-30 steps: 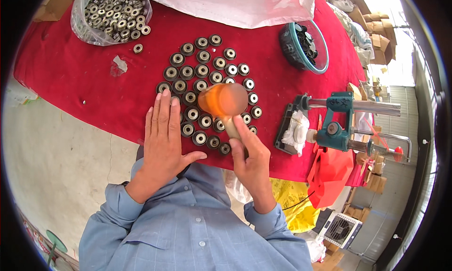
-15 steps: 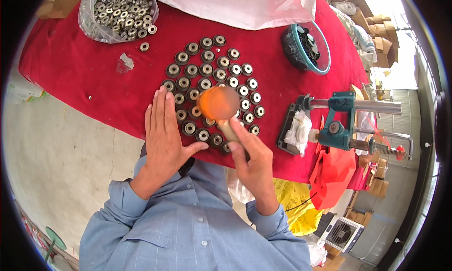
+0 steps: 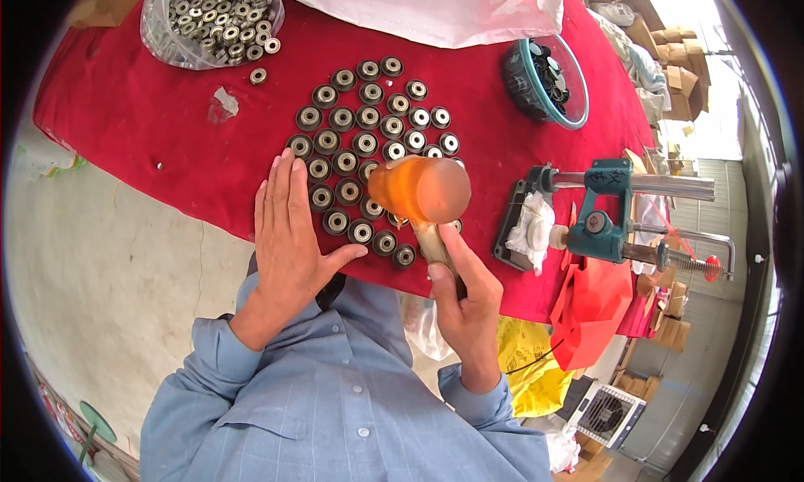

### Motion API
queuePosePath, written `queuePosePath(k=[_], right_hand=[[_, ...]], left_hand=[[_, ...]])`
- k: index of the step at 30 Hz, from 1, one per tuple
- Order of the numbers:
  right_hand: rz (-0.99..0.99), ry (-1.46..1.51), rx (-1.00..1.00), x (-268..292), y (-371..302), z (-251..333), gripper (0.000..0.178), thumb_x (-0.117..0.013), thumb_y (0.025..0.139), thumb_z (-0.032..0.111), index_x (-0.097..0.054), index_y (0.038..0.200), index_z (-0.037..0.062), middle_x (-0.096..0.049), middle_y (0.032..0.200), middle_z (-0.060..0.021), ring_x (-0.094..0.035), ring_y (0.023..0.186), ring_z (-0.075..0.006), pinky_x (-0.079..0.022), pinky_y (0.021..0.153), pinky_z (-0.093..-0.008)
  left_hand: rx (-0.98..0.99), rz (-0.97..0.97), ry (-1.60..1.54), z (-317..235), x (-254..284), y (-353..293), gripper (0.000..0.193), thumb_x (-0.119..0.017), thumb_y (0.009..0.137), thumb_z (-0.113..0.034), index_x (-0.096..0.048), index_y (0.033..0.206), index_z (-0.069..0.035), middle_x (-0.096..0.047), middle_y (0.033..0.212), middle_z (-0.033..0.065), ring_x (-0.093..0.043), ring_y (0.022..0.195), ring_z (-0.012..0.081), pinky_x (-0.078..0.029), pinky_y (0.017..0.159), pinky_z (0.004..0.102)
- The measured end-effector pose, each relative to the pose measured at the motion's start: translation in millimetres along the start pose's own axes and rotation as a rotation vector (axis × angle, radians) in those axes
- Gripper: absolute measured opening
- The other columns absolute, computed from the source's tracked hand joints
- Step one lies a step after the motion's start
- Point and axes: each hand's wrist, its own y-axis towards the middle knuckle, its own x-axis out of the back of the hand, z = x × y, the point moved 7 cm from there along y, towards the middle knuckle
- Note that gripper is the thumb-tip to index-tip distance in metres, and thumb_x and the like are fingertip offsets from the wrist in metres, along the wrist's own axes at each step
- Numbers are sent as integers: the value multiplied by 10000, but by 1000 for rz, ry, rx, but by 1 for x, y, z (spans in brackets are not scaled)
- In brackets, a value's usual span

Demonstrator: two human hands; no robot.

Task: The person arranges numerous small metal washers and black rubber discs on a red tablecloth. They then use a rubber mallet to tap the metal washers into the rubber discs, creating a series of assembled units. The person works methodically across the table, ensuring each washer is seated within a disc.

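Note:
My right hand is wrapped round the handle of a mallet with an amber, see-through head. The mallet head hangs over the right side of a cluster of small bearings set in black rings, hiding several of them. They lie flat on the red cloth, close together. My left hand rests flat at the cluster's left edge, fingers stretched forward and thumb out toward the nearest rings. It holds nothing.
A clear bag of loose metal bearings stands at the far left, a single bearing beside it. At the far right is a teal-rimmed tub of black parts. A green hand press stands on the right. White sheeting covers the far edge.
The mallet and my right hand have moved to the right and slightly nearer me. The mallet head shows sharper now. My left hand has barely shifted.

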Motion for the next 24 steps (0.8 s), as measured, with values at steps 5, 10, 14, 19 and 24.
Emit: queuePosePath(k=[5, 10, 14, 19, 24], right_hand=[[88, -108, 18, -30, 8, 3, 617, -714, 966, -38, -632, 1552, 134, -640, 866, -150, -614, 715, -255, -546, 687, -367], [79, -36, 45, -17, 19, 4, 643, -722, 953, -36, -622, 1564, 140, -655, 885, -147, -632, 719, -253, -549, 683, -370], [99, -11, 93, -7, -5, 27, 632, -728, 952, -16, -618, 1561, 111, -692, 938, -143, -643, 721, -244, -549, 664, -371], [160, -165, 2, -24, -13, 11, 648, -738, 942, -16, -617, 1564, 121, -606, 838, -116, -621, 692, -238, -536, 641, -378], [55, -8, -107, 6, -23, 11, 507, -698, 961, -49, -651, 1465, -34, -754, 1070, -162, -697, 857, -178, -557, 751, -299]], left_hand=[[1, -13, 5, 1, -1, -1, 1425, -1004, 604, -486, -238, 1683, 44, -328, 1731, 277, -351, 1595, 457, -315, 1279, 588], [10, -16, 20, 2, -1, 0, 1405, -1002, 620, -476, -243, 1675, 58, -335, 1721, 290, -356, 1591, 461, -322, 1274, 586], [-26, -60, -16, 3, 2, -2, 1383, -1008, 633, -452, -249, 1663, 73, -354, 1692, 326, -364, 1583, 478, -321, 1274, 592], [-33, -75, -34, 1, 1, 0, 1381, -1005, 636, -458, -251, 1662, 74, -368, 1683, 328, -377, 1577, 477, -330, 1271, 593], [-7, -37, -7, 1, 2, -1, 1381, -1006, 632, -454, -251, 1661, 75, -367, 1691, 310, -366, 1584, 474, -333, 1271, 597]])
